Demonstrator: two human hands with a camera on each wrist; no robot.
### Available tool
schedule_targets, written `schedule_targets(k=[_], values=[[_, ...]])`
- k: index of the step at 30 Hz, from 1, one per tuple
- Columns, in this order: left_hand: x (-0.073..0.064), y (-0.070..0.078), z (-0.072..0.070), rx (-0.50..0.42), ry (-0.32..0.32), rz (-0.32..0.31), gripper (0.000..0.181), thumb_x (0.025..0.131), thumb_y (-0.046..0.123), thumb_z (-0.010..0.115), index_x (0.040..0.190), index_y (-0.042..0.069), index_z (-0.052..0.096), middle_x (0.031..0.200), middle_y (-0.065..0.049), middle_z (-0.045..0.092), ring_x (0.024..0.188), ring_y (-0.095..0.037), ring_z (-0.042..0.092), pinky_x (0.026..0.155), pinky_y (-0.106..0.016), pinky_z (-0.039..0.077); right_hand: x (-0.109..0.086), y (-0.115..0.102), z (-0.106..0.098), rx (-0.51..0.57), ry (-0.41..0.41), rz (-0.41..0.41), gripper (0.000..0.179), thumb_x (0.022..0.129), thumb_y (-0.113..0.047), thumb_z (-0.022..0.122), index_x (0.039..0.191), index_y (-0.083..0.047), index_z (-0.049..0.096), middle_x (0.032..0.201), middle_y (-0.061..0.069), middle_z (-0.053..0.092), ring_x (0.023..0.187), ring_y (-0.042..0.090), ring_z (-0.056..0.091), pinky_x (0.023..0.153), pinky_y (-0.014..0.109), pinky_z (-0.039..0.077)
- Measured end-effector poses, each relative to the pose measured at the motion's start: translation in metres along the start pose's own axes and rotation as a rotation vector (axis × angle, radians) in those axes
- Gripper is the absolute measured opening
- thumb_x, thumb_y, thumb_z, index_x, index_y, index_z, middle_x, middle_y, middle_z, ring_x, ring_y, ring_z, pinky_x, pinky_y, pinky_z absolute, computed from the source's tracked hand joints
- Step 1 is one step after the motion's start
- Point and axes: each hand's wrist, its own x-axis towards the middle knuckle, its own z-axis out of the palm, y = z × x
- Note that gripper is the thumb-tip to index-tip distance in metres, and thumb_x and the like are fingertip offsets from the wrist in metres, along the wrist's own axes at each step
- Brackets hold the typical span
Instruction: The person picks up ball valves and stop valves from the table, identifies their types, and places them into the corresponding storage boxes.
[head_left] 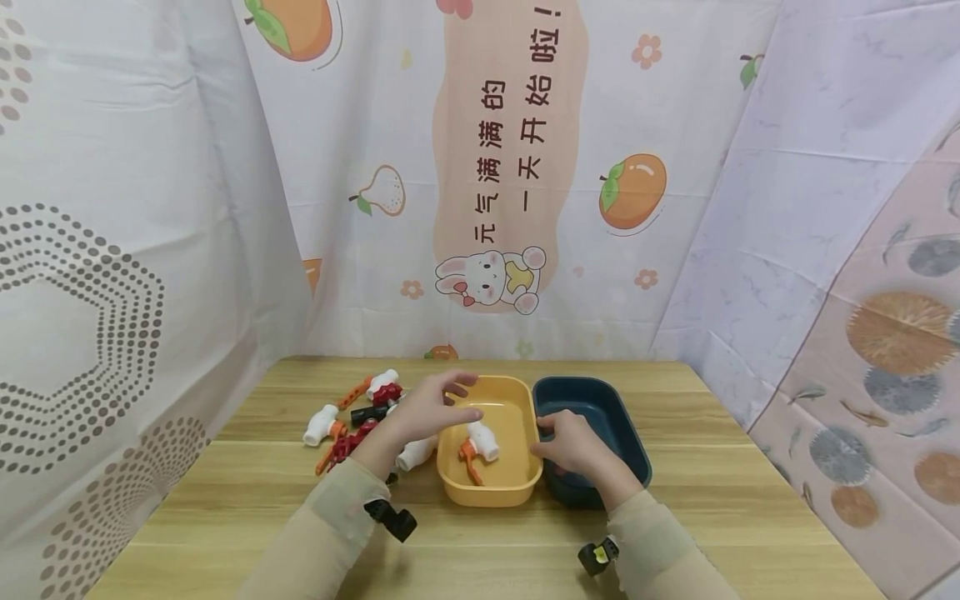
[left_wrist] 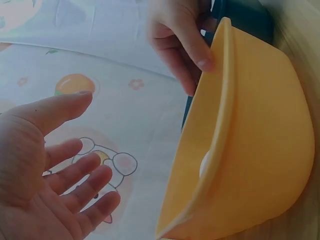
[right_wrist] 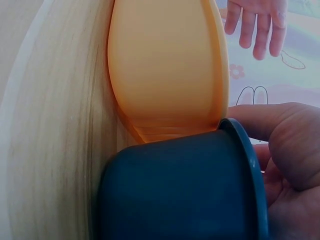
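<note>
In the head view, my left hand hovers over the left side of the yellow bin, thumb and fingers spread apart with nothing between them. Inside that bin lies a white valve-like piece with an orange handle. My right hand is over the adjoining rims of the yellow bin and the dark blue bin, fingers loosely bent. The right wrist view shows its thumb beside the blue rim; no held thing shows. A small reddish patch is partly visible in the blue bin, too hidden to identify.
Left of the yellow bin is a pile of several white pieces with orange handles, red parts and a black cylindrical part. My left forearm hides some of it. Printed curtains hang behind and beside the wooden table.
</note>
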Motion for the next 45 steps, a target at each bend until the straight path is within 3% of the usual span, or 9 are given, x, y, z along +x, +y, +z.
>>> schedule_targets(k=[9,15,20,27,40,45], values=[[-0.008,0.008,-0.013,-0.001,0.053,-0.013,0.055,0.088,0.031,0.082,0.137,0.016,0.061,0.132,-0.001,0.062,0.118,-0.023,0.059,0.103,-0.052,0.046,0.000,0.000,0.000,-0.009,0.006,0.007,0.054,0.091,-0.012,0.076,0.140,0.004,0.058,0.126,0.019,0.066,0.050,0.022,0.063,0.053,0.033,0.056],[-0.013,0.007,-0.025,-0.007,0.070,0.017,0.057,0.088,0.031,0.082,0.138,0.012,0.060,0.134,-0.005,0.061,0.120,-0.032,0.059,0.101,-0.053,0.048,0.000,0.000,-0.001,-0.010,0.004,0.008,0.054,0.091,-0.011,0.075,0.140,0.004,0.058,0.127,0.020,0.066,0.051,0.022,0.063,0.054,0.033,0.056],[-0.016,0.005,-0.034,0.028,0.105,0.047,0.053,0.089,0.025,0.081,0.137,0.011,0.061,0.134,-0.005,0.061,0.116,-0.027,0.061,0.100,-0.051,0.049,0.000,-0.002,-0.001,-0.007,0.008,0.001,0.054,0.091,-0.011,0.076,0.140,0.004,0.058,0.128,0.020,0.065,0.051,0.022,0.063,0.054,0.033,0.056],[-0.019,0.004,-0.046,0.003,0.121,0.019,0.052,0.090,0.025,0.081,0.136,0.012,0.061,0.135,-0.005,0.061,0.122,-0.033,0.058,0.102,-0.053,0.047,0.000,-0.001,-0.001,-0.002,-0.001,0.009,0.054,0.091,-0.011,0.075,0.141,0.004,0.058,0.129,0.020,0.065,0.054,0.021,0.064,0.054,0.034,0.056],[-0.029,-0.007,-0.067,0.009,0.194,0.003,0.057,0.090,0.033,0.081,0.138,0.011,0.060,0.136,-0.008,0.060,0.119,-0.027,0.058,0.100,-0.049,0.049,0.000,0.000,0.000,-0.011,-0.004,0.005,0.055,0.091,-0.012,0.076,0.141,0.004,0.058,0.127,0.020,0.066,0.050,0.022,0.063,0.053,0.034,0.056],[-0.031,-0.013,-0.076,0.035,0.225,0.004,0.057,0.091,0.034,0.079,0.138,0.009,0.059,0.135,-0.011,0.061,0.120,-0.031,0.059,0.099,-0.050,0.050,0.000,0.001,0.000,-0.013,0.000,0.006,0.054,0.091,-0.012,0.076,0.140,0.004,0.058,0.127,0.020,0.066,0.051,0.022,0.063,0.053,0.034,0.056]])
